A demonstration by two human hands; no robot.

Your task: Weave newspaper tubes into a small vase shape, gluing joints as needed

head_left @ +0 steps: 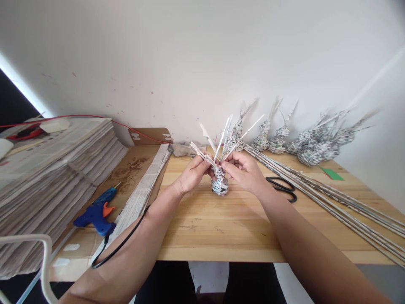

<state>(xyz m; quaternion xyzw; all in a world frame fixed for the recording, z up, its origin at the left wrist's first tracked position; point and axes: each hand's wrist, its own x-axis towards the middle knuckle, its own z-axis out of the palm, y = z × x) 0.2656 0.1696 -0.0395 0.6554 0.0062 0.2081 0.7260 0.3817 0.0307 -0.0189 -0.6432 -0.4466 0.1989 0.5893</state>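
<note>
Between my hands, a small woven newspaper vessel (220, 185) is held up over the wooden table, its rounded body below and a narrower neck above. Several rolled paper strips (222, 137) fan upward and outward from its top. My left hand (196, 172) pinches the neck and a strip from the left side, fingers partly hidden behind the paper. From the right, my right hand (242, 171) closes thumb and fingers on the rim near the base of a strip.
Finished-looking woven newspaper pieces (311, 147) line the wall at the back right. Long paper rods (319, 194) and black-handled scissors (283, 188) lie to the right. A blue glue gun (96, 213), folded newspaper strips (142, 192) and a tall newspaper stack (60, 185) occupy the left.
</note>
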